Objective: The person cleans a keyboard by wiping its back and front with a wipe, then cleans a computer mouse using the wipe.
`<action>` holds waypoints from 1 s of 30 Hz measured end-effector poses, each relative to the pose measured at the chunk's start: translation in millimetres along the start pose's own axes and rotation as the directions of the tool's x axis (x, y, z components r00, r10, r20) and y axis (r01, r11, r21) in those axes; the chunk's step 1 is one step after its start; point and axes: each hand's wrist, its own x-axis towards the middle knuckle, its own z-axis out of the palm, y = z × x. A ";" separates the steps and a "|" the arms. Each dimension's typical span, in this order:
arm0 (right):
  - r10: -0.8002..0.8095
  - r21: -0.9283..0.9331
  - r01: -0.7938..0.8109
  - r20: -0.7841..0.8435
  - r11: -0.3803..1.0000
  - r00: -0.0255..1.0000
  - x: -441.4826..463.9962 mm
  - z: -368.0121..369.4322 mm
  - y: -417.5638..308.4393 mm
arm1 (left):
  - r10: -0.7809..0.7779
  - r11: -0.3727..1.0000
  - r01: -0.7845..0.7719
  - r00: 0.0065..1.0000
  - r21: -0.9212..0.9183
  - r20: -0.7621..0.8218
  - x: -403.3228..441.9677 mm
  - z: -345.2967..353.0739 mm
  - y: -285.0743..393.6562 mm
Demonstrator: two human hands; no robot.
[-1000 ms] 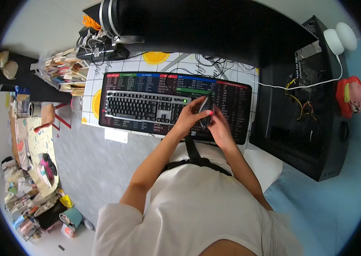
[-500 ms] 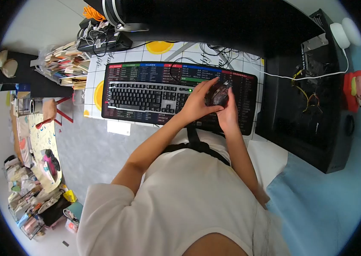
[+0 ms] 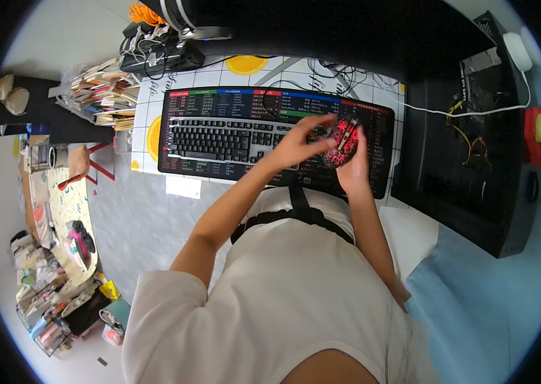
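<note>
A computer mouse point(image 3: 342, 148) glows red through a patterned shell and is raised above the dark desk mat point(image 3: 219, 171). My right hand point(image 3: 355, 171) is closed around its right side and underside, the thumb along the edge. At the mouse's left side is my left hand point(image 3: 295, 146), thumb and fingers spread apart; the thumb tip overlaps the mouse, though whether it presses on it I cannot tell. Left of the hands lies a grey-framed keyboard point(image 3: 210, 141) with black keys, partly covered by my left hand.
A black monitor point(image 3: 321, 38) spans the back of the desk. To the right stands an open black computer case point(image 3: 430, 173) with a white cable point(image 3: 469, 116) across it. Loose cables point(image 3: 331, 72) lie behind the mat, and stacked papers point(image 3: 101, 93) stand at the left.
The mouse has gone from dark to glowing red and tilted more upright in my right hand. My left hand has drawn back toward the mouse's left edge. The camera view has shifted slightly.
</note>
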 end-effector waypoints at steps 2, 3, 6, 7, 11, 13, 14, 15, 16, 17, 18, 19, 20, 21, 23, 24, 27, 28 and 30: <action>0.045 -0.028 -0.042 0.086 0.999 0.995 -5.1 0.8 -3.5 | -0.098 0.958 0.112 0.993 -0.264 0.066 3.2 -5.8 -23.0; 0.036 -0.023 -0.034 0.084 0.999 0.996 -4.4 0.1 -3.4 | -0.062 0.995 0.067 0.996 -0.077 0.060 6.5 -13.9 -22.9; 0.065 -0.055 -0.061 0.072 0.997 0.995 -1.3 -3.5 -2.3 | 0.010 0.988 -0.022 0.997 0.150 0.080 15.4 -27.8 -31.2; 0.057 -0.052 -0.054 0.072 0.997 0.996 0.3 -4.4 -2.3 | 0.039 0.960 -0.070 0.992 0.270 0.122 19.9 -32.8 -33.7; -0.092 -0.159 0.084 -0.046 0.984 0.995 -0.2 -2.5 -1.8 | -0.138 0.990 0.138 0.984 0.010 0.113 25.3 -28.2 -28.9; -0.140 -0.189 0.123 -0.080 0.974 0.987 -5.3 -2.4 -0.6 | -0.205 0.963 0.220 0.973 -0.156 0.107 14.6 -14.5 -16.1; -0.124 -0.164 0.108 -0.091 0.981 0.988 -6.2 -2.2 -0.8 | -0.221 0.947 0.245 0.966 -0.206 0.132 9.0 -7.7 -8.2; -0.109 -0.140 0.094 -0.103 0.986 0.989 -6.2 -2.2 -1.3 | -0.235 0.928 0.270 0.959 -0.256 0.158 4.6 -0.9 -3.7; -0.114 -0.139 0.099 -0.106 0.985 0.988 -6.0 -3.7 -1.5 | -0.173 0.944 0.194 0.980 -0.266 0.103 0.1 6.8 -8.4; -0.098 -0.139 0.083 -0.103 0.987 0.990 -5.9 -6.1 -1.0 | -0.172 0.944 0.195 0.979 -0.267 0.108 -3.7 12.5 -12.0; -0.080 -0.139 0.066 -0.098 0.988 0.992 -5.9 -7.5 -0.8 | -0.162 0.946 0.178 0.984 -0.270 0.081 -6.8 16.9 -11.7; -0.080 -0.137 0.066 -0.098 0.988 0.992 -6.5 -7.8 -0.8 | -0.152 0.949 0.160 0.987 -0.271 0.052 -9.8 20.6 -10.8; -0.081 -0.168 0.070 -0.059 0.983 0.995 -7.6 -7.5 -0.1 | -0.245 0.906 0.254 0.967 -0.338 0.069 -12.4 23.7 -9.1; -0.080 -0.198 0.075 -0.019 0.977 0.997 -8.2 -6.9 0.6 | -0.245 0.908 0.254 0.967 -0.333 0.070 -13.1 24.0 -10.0; -0.073 -0.183 0.074 0.013 0.980 0.997 -10.0 -5.8 -0.4 | -0.236 0.909 0.239 0.970 -0.341 0.053 -14.5 23.9 -12.6; -0.068 -0.174 0.075 0.046 0.982 0.997 -10.1 -5.6 -1.7 | -0.239 0.908 0.242 0.970 -0.341 0.049 -14.0 23.0 -11.4; -0.089 -0.270 0.123 0.135 0.955 0.987 -11.3 -9.0 -1.7 | -0.259 0.889 0.265 0.964 -0.374 0.067 -13.4 20.7 -10.5; -0.095 -0.267 0.129 0.137 0.955 0.986 -12.1 -8.0 -1.8 | -0.252 0.896 0.255 0.966 -0.362 0.056 -13.4 20.9 -7.7; -0.076 -0.250 0.095 0.086 0.964 0.993 -13.2 -5.6 -1.5 | -0.243 0.908 0.246 0.969 -0.340 0.051 -14.6 20.9 -7.8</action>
